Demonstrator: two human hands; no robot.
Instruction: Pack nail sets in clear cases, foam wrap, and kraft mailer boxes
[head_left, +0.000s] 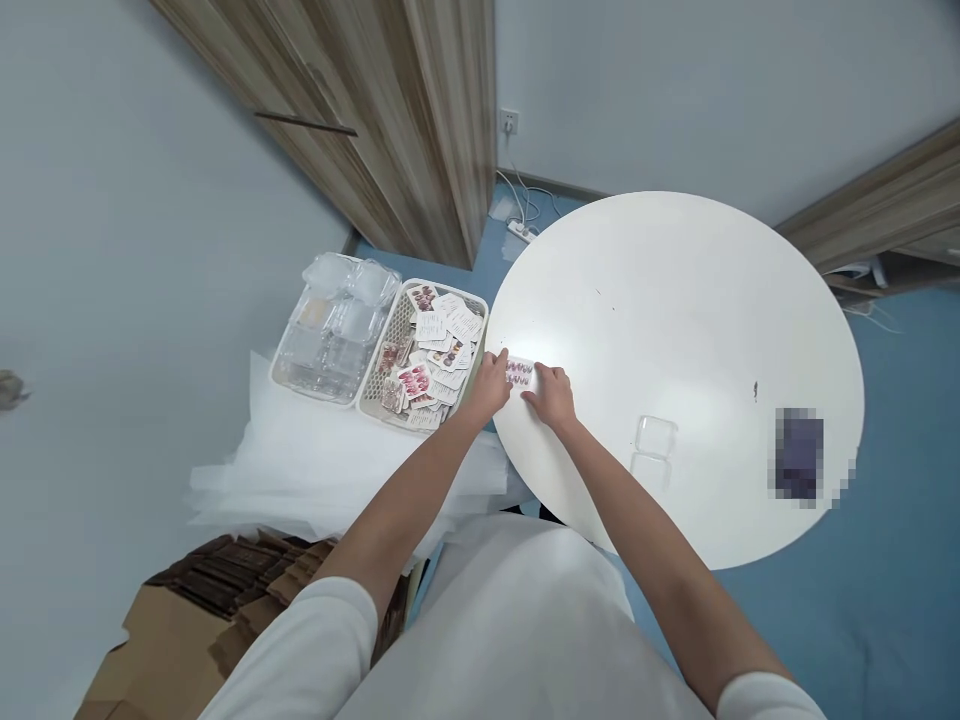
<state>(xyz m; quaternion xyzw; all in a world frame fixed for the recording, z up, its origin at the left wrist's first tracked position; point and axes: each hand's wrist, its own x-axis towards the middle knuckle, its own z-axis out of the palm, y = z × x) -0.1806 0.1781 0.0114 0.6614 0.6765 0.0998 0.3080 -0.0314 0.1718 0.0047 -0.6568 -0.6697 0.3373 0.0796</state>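
A small white card of press-on nails [520, 374], with two rows of pinkish-purple nails, is at the left edge of the round white table [690, 290]. My left hand [491, 388] grips its left side between thumb and fingers. On the card's right side, my right hand [553, 395] has its thumb and fingers closed at the edge. To the right of my right forearm lies an opened clear plastic case [656, 437]. Left of my left hand stands a white basket [373, 390] heaped with similar nail cards, some face up and others showing printed text.
Beyond that basket is another white basket [311, 395] filled with clear plastic cases [349, 320]. White sheets [315, 455] lie beneath both. Folded cardboard [172, 640] is stacked at lower left. A blurred dark object [799, 455] rests on the table's right side. A power strip [521, 231] lies on the floor.
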